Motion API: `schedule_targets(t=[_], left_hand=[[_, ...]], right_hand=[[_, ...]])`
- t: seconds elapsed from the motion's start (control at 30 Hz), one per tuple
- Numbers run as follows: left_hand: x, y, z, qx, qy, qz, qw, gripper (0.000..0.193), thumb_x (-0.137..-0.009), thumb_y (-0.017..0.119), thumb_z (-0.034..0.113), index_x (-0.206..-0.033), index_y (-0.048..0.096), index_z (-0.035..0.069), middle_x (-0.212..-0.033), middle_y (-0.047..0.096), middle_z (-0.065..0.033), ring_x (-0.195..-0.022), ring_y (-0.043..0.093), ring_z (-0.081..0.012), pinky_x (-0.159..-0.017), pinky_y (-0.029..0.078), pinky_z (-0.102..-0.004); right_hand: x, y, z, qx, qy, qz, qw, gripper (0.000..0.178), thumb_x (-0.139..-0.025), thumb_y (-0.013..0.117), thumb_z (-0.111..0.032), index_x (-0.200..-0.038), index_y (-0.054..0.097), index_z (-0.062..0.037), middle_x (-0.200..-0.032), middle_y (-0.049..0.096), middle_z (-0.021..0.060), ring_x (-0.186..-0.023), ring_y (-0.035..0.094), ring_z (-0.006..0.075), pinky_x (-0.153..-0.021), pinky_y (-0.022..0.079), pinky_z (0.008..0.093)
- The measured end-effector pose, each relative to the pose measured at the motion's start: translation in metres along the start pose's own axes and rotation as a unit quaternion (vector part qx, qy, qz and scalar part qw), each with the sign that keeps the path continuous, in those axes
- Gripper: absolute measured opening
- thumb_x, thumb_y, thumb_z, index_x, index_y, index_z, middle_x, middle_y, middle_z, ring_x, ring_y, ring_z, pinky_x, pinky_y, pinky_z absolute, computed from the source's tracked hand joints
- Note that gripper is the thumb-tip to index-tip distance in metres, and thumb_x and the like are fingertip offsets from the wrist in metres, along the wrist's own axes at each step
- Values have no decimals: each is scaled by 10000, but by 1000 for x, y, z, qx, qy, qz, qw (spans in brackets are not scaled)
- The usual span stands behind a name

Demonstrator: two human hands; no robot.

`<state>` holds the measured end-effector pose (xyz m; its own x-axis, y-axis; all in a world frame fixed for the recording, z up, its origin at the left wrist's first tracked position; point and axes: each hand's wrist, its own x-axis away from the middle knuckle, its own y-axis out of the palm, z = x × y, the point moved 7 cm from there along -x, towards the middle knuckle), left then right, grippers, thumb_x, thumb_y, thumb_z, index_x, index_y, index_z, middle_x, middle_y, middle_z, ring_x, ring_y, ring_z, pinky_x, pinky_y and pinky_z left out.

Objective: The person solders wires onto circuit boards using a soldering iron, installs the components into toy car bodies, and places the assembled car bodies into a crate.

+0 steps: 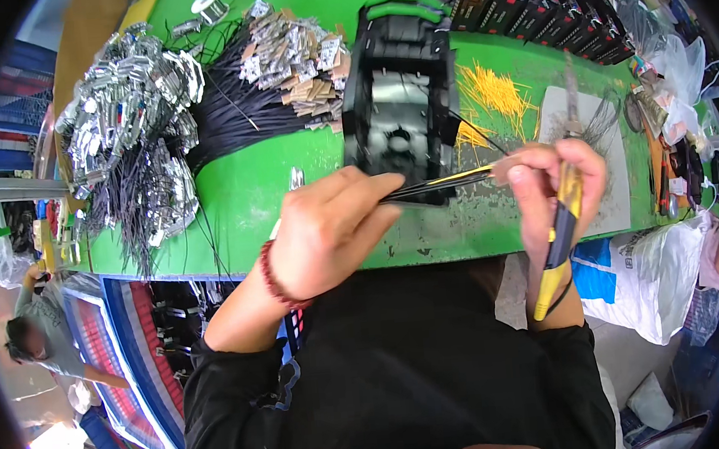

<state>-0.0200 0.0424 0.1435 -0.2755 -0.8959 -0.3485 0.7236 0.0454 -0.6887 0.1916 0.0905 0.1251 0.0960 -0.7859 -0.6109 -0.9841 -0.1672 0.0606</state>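
My left hand (325, 219), with a red bead bracelet at the wrist, is closed on a thin bundle of black and yellow wires (437, 185). The bundle runs right to the fingertips of my right hand (554, 180), whose thumb and finger pinch its end. That same hand also grips a yellow and black soldering iron (564, 229); the metal barrel points away from me. Just beyond the wires lies a black plastic housing (358, 98) with a hollow inside. Yellow short wires (497, 91) are scattered beside it on the green tabletop (263, 181).
Silvery parts with black leads (126, 108) are heaped at the left. Black cables with tagged ends (236, 107) and a solder spool (210, 7) lie nearby. Black boxes (537, 12) line the far right, above a grey mat (610, 192). Another person (56, 333) is at the left.
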Motion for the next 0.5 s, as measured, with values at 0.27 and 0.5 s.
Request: schedule_targets(t=[0.27, 0.5], left_hand=[[-67, -9, 18, -207, 258, 40, 943, 231, -699, 638, 8, -925, 659, 50, -856, 608, -60, -785, 597, -244, -689, 481, -366], [-100, 74, -18, -140, 340, -124, 922, 162, -786, 588, 80, -939, 629, 45, -1028, 633, -99, -992, 602, -269, -1016, 428, -430]], right_hand=[[24, -66, 10, 152, -9, 121, 981, 512, -830, 634, 95, -1247, 382, -61, -895, 616, 126, -787, 637, 214, -771, 534, 356], [56, -97, 8, 229, -44, 133, 963, 471, -857, 602, 84, -1245, 378, -60, -938, 613, 141, -859, 611, 224, -821, 519, 393]])
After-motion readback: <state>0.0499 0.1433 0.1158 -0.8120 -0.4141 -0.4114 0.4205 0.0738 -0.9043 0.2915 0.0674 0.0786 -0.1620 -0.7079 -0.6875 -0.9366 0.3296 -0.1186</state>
